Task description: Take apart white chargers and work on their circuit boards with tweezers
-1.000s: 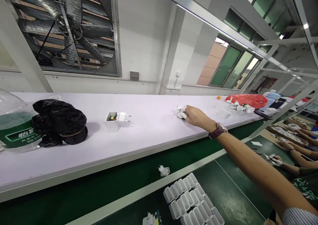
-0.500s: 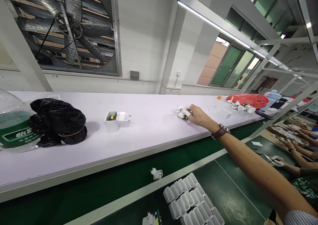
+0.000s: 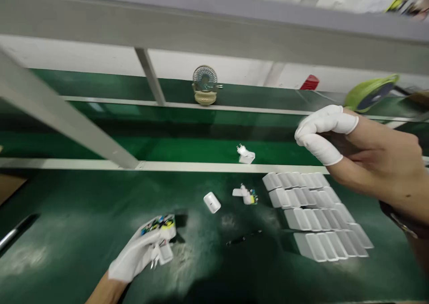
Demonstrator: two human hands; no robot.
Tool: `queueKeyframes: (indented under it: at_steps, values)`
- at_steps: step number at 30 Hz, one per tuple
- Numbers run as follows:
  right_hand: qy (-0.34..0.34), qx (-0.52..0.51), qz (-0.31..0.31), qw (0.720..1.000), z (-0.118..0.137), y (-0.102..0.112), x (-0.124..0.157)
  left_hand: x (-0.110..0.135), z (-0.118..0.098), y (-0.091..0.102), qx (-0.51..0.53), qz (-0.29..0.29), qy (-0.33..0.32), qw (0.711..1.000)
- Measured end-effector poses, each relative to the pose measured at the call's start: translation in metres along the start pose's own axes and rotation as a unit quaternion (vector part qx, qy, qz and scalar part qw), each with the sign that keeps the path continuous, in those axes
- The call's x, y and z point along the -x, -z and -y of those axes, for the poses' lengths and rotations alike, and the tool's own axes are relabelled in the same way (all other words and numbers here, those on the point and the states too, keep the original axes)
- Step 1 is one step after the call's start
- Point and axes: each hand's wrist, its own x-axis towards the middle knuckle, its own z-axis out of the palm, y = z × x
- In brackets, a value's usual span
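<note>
My left hand, in a white glove, is closed around a plug adapter with its circuit board exposed, low over the green bench. White finger cots cover the fingertips of my right hand, which is raised at the right with thumb and forefinger pinched together. Nothing shows between those fingertips. Below it stand rows of white plastic cases. Between the hands lie a single white case and another plug with circuit board.
An upper shelf edge crosses the top, with a blurred adapter part on it. A slanted post stands at left. Behind are a small fan, a white plug adapter and a green round object. A dark pen-like tool lies on the bench.
The view has swung down from the upper shelf to the bench. My right hand has left the part on the shelf and drawn back. My left hand with the adapter has come into view.
</note>
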Motion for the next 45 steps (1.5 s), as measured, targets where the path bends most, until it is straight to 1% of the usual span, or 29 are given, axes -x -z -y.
queueKeyframes:
  at_steps: [2,4,5,7,9,12,14,16,19,20,21,22,23,25,26,27,28,31,32,34,36,39,42,45]
  values:
    - [0.026,-0.015,0.026,0.999,0.012,-0.024,0.031,0.004,0.012,-0.004,0.013,0.02,-0.035,0.999]
    - [0.036,-0.03,0.041,0.998,0.027,-0.04,0.058,0.012,0.013,-0.013,-0.037,0.08,-0.06,0.994]
    - [0.037,-0.036,0.04,0.998,0.037,-0.044,0.07,0.017,0.012,-0.018,-0.073,0.088,-0.077,0.99]
    - [0.028,-0.057,0.027,0.998,0.058,-0.047,0.089,0.027,0.009,-0.026,-0.158,0.075,-0.104,0.979]
    - [-0.007,-0.1,0.005,0.995,0.079,-0.046,0.105,0.033,0.009,-0.025,-0.238,0.029,-0.123,0.963]
    - [-0.09,-0.206,-0.024,0.974,0.103,-0.045,0.124,0.035,0.007,-0.011,-0.325,-0.077,-0.126,0.934]
    - [-0.124,-0.272,-0.025,0.954,0.111,-0.049,0.136,0.033,0.003,0.002,-0.369,-0.129,-0.126,0.912]
    - [-0.138,-0.314,-0.008,0.939,0.114,-0.059,0.148,0.03,-0.005,0.016,-0.403,-0.138,-0.121,0.896]
    - [-0.152,-0.35,0.018,0.924,0.112,-0.078,0.167,0.025,-0.02,0.032,-0.445,-0.099,-0.098,0.884]
    - [-0.159,-0.356,0.025,0.92,0.11,-0.083,0.173,0.023,-0.025,0.036,-0.465,-0.088,-0.091,0.876]
    - [-0.169,-0.359,0.033,0.917,0.109,-0.089,0.178,0.02,-0.029,0.041,-0.49,-0.088,-0.088,0.863]
    - [-0.179,-0.36,0.039,0.915,0.107,-0.093,0.183,0.016,-0.033,0.045,-0.521,-0.1,-0.091,0.843]
    - [-0.188,-0.362,0.044,0.912,0.105,-0.097,0.188,0.012,-0.036,0.049,-0.554,-0.123,-0.1,0.817]
    - [-0.204,-0.368,0.052,0.906,0.101,-0.103,0.194,0.003,-0.04,0.057,-0.612,-0.188,-0.13,0.757]
    - [-0.211,-0.372,0.054,0.902,0.098,-0.105,0.197,-0.002,-0.04,0.062,-0.628,-0.209,-0.146,0.736]
    - [-0.217,-0.378,0.057,0.898,0.096,-0.107,0.198,-0.006,-0.039,0.066,-0.634,-0.213,-0.159,0.726]
    - [-0.222,-0.382,0.06,0.895,0.094,-0.109,0.199,-0.009,-0.039,0.07,-0.634,-0.2,-0.169,0.728]
    - [-0.222,-0.386,0.073,0.893,0.09,-0.115,0.197,-0.016,-0.04,0.082,-0.612,-0.135,-0.185,0.757]
    - [-0.218,-0.386,0.078,0.893,0.09,-0.116,0.195,-0.016,-0.042,0.086,-0.606,-0.13,-0.189,0.762]
    - [-0.212,-0.386,0.087,0.893,0.09,-0.12,0.191,-0.017,-0.049,0.094,-0.594,-0.131,-0.192,0.77]
    - [-0.217,-0.386,0.094,0.892,0.089,-0.123,0.188,-0.018,-0.059,0.101,-0.574,-0.131,-0.192,0.785]
    - [-0.227,-0.385,0.105,0.888,0.085,-0.128,0.187,-0.024,-0.071,0.108,-0.538,-0.157,-0.205,0.803]
    - [-0.24,-0.389,0.111,0.882,0.08,-0.134,0.19,-0.038,-0.074,0.107,-0.512,-0.185,-0.211,0.812]
    - [-0.252,-0.401,0.112,0.873,0.077,-0.139,0.192,-0.057,-0.068,0.1,-0.482,-0.207,-0.206,0.826]
